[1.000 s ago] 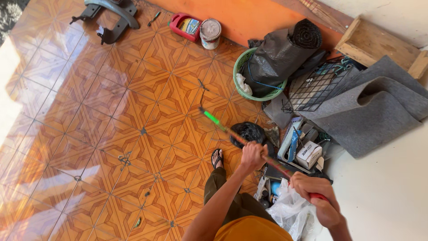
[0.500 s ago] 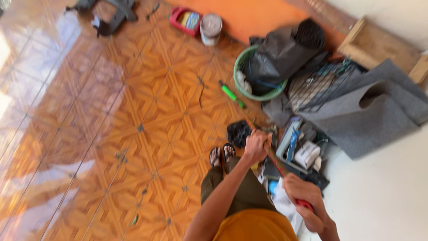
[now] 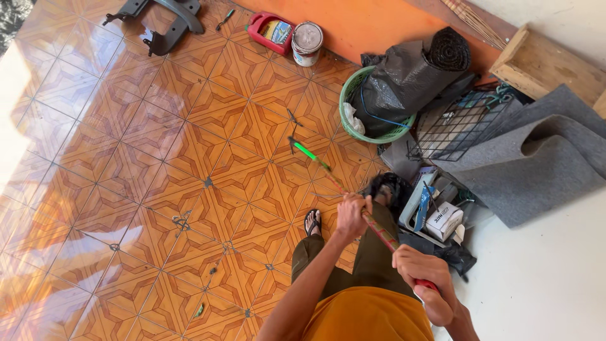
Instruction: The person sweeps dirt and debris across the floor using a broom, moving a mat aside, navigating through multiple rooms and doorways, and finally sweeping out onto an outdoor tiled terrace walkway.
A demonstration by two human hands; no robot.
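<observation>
- Floor (image 3: 126,126): glossy orange-brown tiles with a geometric star-and-diamond pattern and thin pale lines.
- Stick (image 3: 334,183): bright green band near its far end, red and yellowish stripes along the shaft, red grip at the near end.
- Basket (image 3: 353,129): green.
- Bag (image 3: 404,79) in the basket: black.
- Can (image 3: 307,43) at the floor's far edge: white with a grey lid.
- Jug (image 3: 270,30) beside it: red with a yellow label.
- Felt (image 3: 536,164): plain grey.
- Shirt (image 3: 372,316): mustard orange.
- Trousers (image 3: 372,259): olive green.

floor tiles (image 3: 158,145): glossy ceramic | basket (image 3: 348,120): green plastic | grid (image 3: 457,126): wire metal | felt (image 3: 543,158): matt grey cloth
</observation>
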